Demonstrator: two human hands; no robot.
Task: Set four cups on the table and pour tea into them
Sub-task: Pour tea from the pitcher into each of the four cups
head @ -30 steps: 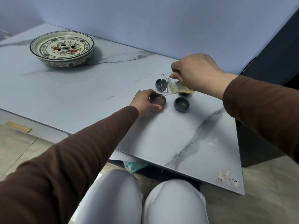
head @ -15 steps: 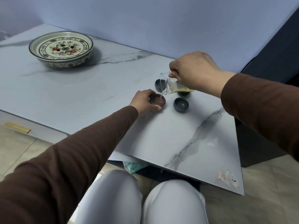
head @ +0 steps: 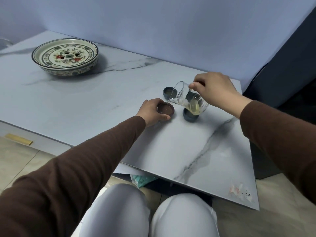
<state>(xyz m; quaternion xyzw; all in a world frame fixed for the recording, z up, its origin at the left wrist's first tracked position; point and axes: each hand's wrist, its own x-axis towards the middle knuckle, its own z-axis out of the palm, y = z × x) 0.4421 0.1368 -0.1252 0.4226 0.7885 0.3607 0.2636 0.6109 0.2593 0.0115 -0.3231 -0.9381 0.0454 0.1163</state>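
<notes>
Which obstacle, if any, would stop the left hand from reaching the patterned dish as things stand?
Probably none. The marble table lies bare between the left hand and the patterned dish. But its grip is around the brown cup being filled, so it would have to let go first.

Four small round ceramic cups: one brown (head: 165, 109), three dark blue-grey (head: 170, 92) (head: 190, 116), the far-right one (head: 191, 96) seen through glass. One clear glass pitcher (head: 191, 100). One patterned round ceramic tray (head: 65, 56), far left.

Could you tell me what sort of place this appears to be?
Probably a home tea corner: a low marble-patterned table against a plain wall, a round floral ceramic tea tray with drain holes, and small dark teacups being filled.
</notes>
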